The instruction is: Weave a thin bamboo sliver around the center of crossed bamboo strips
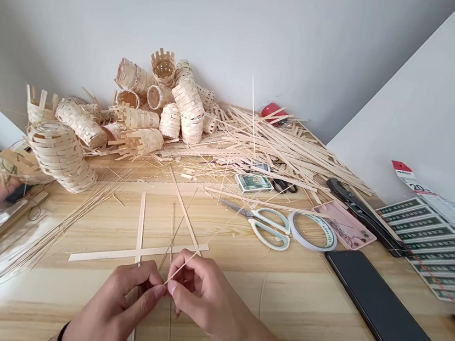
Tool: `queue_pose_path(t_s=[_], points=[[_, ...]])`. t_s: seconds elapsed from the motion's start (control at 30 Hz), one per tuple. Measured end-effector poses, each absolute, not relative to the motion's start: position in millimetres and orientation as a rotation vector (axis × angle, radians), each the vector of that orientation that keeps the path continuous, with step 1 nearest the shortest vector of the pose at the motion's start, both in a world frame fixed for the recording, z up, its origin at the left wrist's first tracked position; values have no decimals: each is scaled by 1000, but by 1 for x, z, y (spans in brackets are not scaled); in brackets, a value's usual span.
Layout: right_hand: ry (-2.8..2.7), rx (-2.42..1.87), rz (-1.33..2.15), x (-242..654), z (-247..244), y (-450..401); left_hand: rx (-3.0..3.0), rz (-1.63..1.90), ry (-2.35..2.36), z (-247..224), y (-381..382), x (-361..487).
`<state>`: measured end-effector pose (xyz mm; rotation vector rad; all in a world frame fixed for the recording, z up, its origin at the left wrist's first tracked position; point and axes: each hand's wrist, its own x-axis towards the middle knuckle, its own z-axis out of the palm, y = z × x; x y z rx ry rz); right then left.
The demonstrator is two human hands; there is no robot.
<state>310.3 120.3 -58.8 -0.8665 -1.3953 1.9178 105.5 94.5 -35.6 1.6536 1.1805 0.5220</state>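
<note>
Both hands meet at the front of the table, pinching one thin bamboo strip (pixel 183 266) between their fingertips. My left hand (pixel 122 304) has thumb and forefinger closed on its lower end. Close beside it, my right hand (pixel 209 298) grips the same strip, which slants up to the right past the fingers. Beneath the hands, a flat upright bamboo slat (pixel 141 223) crosses a sideways flat slat (pixel 96 255). Another flat slat (pixel 183 208) lies diagonally behind the right hand. Thin dark strips (pixel 169 329) run under the fingertips.
Woven baskets (pixel 61 155) pile at the back left, beside a heap of loose slats (pixel 297 143). Scissors (pixel 272 227), a tape roll (pixel 313 232), a pink tray (pixel 347 225) and a black phone (pixel 395 318) lie to the right. Long thin strips (pixel 53 237) spread at left.
</note>
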Motion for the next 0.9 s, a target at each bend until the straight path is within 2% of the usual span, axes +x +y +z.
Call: queue_pose_path(t_s=[0.9], points=[[-1323, -798, 2017, 311, -63, 122, 1795, 492, 1119, -37, 91, 102]])
